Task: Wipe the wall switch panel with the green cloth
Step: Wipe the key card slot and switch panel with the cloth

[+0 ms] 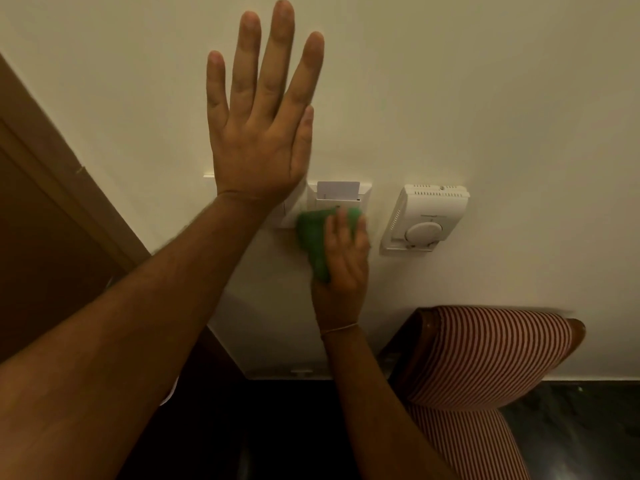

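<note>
The green cloth (313,237) is being pressed against the lower part of the wall switch panel (341,199) by the right hand (341,258), whose fingers (343,223) are lying flat over the bunched fabric. The cloth is being held between the palm and the panel, with its bulk showing to the left of the fingers and a green edge peeking out just beyond the fingertips. Directly above the right hand, a white key card (338,188) is being kept upright in the panel's slot. A thin band is being worn at the right wrist.

The left hand (258,133) is being held wide, fingers straight and spread, palm turned toward the cream wall (485,98); nothing is being gripped by it. Whether the palm is actually touching the wall cannot be told. The left portion of the switch panel is being hidden behind its wrist and heel, and the left forearm is crossing the lower left of the view.

To the right of the right hand, apart from the panel, a white thermostat (426,218) with a round dial is being carried on the wall. Below and to the right of the right wrist, a red-and-white striped chair (485,355) is being seen against the wall. Far to the left of the left hand, a brown wooden door frame (52,161) is being shown.
</note>
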Available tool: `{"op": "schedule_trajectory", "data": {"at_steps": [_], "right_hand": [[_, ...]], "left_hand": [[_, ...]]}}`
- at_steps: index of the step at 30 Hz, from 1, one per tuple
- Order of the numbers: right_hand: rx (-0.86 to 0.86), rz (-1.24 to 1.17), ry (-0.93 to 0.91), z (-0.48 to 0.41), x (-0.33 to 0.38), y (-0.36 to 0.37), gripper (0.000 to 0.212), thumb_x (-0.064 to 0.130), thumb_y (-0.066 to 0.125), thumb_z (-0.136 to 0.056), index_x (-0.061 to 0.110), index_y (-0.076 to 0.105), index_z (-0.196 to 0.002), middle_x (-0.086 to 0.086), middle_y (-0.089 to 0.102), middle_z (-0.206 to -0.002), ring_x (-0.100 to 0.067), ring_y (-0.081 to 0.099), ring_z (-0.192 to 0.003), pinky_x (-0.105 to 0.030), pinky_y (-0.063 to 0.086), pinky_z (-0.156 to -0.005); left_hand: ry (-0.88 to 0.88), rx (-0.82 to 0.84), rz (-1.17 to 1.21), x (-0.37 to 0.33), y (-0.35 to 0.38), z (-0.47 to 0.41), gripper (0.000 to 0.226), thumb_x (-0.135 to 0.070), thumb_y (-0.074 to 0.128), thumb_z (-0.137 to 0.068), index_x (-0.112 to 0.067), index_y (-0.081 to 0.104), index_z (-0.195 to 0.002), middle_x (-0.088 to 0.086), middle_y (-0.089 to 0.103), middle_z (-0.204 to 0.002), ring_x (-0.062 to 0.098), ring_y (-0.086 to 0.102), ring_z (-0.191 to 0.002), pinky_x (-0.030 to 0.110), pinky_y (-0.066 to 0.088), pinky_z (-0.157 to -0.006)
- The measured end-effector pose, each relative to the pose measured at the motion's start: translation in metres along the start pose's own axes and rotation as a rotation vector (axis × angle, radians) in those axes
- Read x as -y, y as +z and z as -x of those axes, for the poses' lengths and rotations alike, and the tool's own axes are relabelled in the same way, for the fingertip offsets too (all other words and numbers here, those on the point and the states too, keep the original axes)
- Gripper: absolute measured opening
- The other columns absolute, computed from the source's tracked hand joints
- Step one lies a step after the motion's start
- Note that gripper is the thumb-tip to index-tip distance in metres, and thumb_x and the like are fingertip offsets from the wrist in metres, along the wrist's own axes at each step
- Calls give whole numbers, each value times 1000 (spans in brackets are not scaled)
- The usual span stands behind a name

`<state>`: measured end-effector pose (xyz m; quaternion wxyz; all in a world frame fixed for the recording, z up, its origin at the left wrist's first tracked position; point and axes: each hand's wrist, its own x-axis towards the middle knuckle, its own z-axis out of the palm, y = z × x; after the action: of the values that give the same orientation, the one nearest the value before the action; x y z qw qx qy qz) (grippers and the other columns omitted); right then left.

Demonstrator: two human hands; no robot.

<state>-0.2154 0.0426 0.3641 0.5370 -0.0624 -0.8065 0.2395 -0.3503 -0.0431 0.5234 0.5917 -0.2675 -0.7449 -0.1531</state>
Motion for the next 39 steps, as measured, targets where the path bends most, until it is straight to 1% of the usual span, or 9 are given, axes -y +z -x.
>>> {"op": "schedule_trajectory", "data": {"at_steps": [6, 11, 17, 21, 26, 29, 33, 37, 39], "right_hand": [[-175, -164, 261, -4, 23, 13, 65, -18, 48, -96, 1, 37, -158, -2, 23, -173, -38, 21, -162, -51, 23, -133], [-33, -124, 147, 9, 11, 9, 51, -4, 47, -107, 0, 37, -157, -10, 26, -170, -33, 15, -164, -56, 24, -131], [105, 29, 48, 20, -23, -19, 41, 9, 47, -110, -2, 52, -149, -16, 36, -163, -18, 11, -165, -59, 33, -127], [52, -8, 76, 3, -14, -13, 44, 12, 48, -111, 0, 45, -154, -16, 38, -165, -28, 18, -163, -51, 27, -132], [24, -67, 55, -4, -2, -16, 49, 17, 48, -112, 3, 35, -157, -14, 34, -167, -35, 22, -161, -59, 35, -126], [-1, -56, 12, -16, 2, -8, 55, 16, 59, -110, 6, 37, -159, -9, 31, -169, -34, 21, -163, -56, 30, -130], [159, 51, -22, 6, -6, -14, 44, 19, 49, -113, 5, 46, -155, -12, 35, -167, -30, 22, -162, -59, 39, -124], [381, -20, 78, 45, -17, -48, 56, 16, 52, -102, 5, 46, -156, -13, 38, -168, -36, 26, -161, -59, 38, -124], [346, -99, 169, 63, -15, -69, 64, 2, 56, -96, 11, 41, -158, -8, 35, -170, -33, 25, -162, -56, 30, -130]], "left_hand": [[7, 0, -35, 1, 2, -2, 55, -33, 37, -121, -18, 38, -173, 24, 44, -171, 47, 33, -158, 64, 19, -133], [18, 6, -23, -1, 1, -2, 64, -36, 35, -121, -22, 16, -181, 23, 38, -173, 47, 30, -159, 67, 21, -133], [28, 50, -33, 0, -5, -4, 65, -44, 29, -123, -35, -8, -175, 21, 30, -176, 43, 22, -162, 43, -17, -135], [43, 70, -32, -5, -8, -4, 67, -44, 31, -123, -34, -11, -174, 22, 34, -176, 44, 26, -162, 50, -1, -139], [42, 59, 18, -2, -7, -3, 67, -43, 32, -123, -34, -10, -175, 21, 31, -176, 43, 23, -162, 48, -11, -137], [30, 89, 20, -4, -6, -3, 69, -42, 32, -123, -35, -14, -174, 21, 32, -176, 45, 27, -162, 63, 12, -135], [57, 89, -19, -2, -8, -5, 67, -44, 28, -122, -33, -12, -175, 16, 23, -178, 41, 21, -164, 49, -11, -137], [54, 129, -18, -4, -16, -7, 64, -42, 28, -122, -31, -6, -175, 18, 26, -179, 41, 19, -165, 58, 7, -138], [56, 151, 0, -6, -19, -10, 65, -42, 30, -122, -31, -7, -175, 19, 26, -180, 40, 16, -167, 51, -6, -139]]}}
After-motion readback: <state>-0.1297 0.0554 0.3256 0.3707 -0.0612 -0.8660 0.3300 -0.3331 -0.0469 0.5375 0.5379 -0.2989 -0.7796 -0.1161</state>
